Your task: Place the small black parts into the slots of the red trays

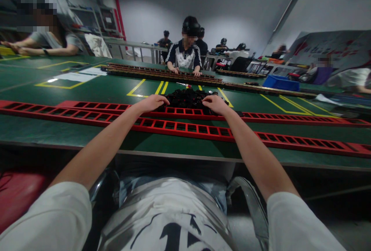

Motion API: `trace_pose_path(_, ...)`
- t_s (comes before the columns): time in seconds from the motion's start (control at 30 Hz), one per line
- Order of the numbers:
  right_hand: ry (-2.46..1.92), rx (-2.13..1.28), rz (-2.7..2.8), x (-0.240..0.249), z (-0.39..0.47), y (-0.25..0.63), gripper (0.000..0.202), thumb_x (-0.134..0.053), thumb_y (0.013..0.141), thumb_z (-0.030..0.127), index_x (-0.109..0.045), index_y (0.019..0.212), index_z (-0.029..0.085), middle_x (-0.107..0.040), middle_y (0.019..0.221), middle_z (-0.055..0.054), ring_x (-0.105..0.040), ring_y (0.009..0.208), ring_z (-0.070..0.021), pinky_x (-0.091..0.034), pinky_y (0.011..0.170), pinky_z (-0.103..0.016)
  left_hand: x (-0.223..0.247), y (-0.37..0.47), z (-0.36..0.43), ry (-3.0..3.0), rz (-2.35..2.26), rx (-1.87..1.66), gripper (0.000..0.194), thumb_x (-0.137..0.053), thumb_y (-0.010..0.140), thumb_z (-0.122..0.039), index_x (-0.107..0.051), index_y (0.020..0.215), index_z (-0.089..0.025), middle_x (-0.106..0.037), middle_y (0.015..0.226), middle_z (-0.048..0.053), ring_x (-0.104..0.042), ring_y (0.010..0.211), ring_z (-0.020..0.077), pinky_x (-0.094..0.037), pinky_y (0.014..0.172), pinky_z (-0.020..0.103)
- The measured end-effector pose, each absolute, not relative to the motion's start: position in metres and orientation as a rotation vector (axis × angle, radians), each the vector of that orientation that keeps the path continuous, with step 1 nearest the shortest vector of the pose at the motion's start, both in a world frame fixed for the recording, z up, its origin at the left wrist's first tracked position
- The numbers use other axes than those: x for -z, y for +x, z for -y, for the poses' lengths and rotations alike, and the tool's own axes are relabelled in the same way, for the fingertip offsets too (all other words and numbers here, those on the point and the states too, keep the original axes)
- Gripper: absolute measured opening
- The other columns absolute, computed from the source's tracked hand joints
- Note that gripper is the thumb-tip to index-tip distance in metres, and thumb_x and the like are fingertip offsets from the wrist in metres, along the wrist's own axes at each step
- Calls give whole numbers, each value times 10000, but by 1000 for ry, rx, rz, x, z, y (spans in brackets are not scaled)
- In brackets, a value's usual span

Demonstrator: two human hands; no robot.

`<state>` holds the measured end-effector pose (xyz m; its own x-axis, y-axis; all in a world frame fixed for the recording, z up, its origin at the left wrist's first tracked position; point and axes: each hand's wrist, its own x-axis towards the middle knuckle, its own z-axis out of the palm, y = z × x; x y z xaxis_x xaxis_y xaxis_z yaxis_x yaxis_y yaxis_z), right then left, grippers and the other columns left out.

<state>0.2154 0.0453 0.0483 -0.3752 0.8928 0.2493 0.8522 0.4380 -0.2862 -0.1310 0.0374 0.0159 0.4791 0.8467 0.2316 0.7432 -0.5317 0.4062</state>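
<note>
A pile of small black parts (185, 97) lies on the green table, just behind two long red slotted frames. At the pile's left edge is my left hand (155, 102), its fingers reaching onto the parts. My right hand (213, 103) touches the pile's right side with fingers bent. Whether either hand grips a part is too small to tell. The nearer red frame (176, 127) runs across the table under my forearms, and the farther red frame (269, 117) passes close below both hands.
Across the green table (116, 87), a person (185, 52) has both hands on long brown strips (156, 72). A blue bin (281, 83) stands at the right, and white papers (77, 76) lie at the left. Another person (55, 42) sits far left.
</note>
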Motion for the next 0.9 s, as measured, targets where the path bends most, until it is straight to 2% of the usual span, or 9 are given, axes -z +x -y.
trace_pose_path(0.4,-1486,-173,2322,-49,-43,215,242,-603,946,237,-761,1102,141,-754,1122,-103,-689,1017,-216,-500,964,-309,-16,-130,-37,2443,-1341,-610,424,-418,869,-190,-742,1142,-203,-738,1164,41,-648,1068,195,-470,1027,315)
trace_pose_path(0.63,-1477,-159,2338,-49,-44,215,249,-600,947,238,-760,1107,134,-751,1129,-105,-686,1018,-219,-498,963,-308,-17,-129,-34,2449,-1343,-538,454,-406,778,-91,-754,1050,-196,-745,1131,36,-659,1050,181,-474,1010,285)
trace_pose_path(0.77,-1490,-153,2332,-49,-43,215,241,-604,945,236,-763,1100,141,-754,1117,-101,-687,1017,-218,-498,961,-306,-14,-129,-34,2492,-1345,-544,429,-416,801,-124,-745,1068,-193,-742,1135,45,-655,1070,186,-471,1013,294)
trace_pose_path(0.9,-1489,-145,2333,-49,-44,215,246,-603,946,242,-763,1102,140,-755,1113,-105,-687,1013,-219,-499,956,-307,-12,-129,-35,2527,-1367,-488,387,-424,885,-250,-737,1106,-195,-741,1123,43,-659,1032,181,-475,982,276)
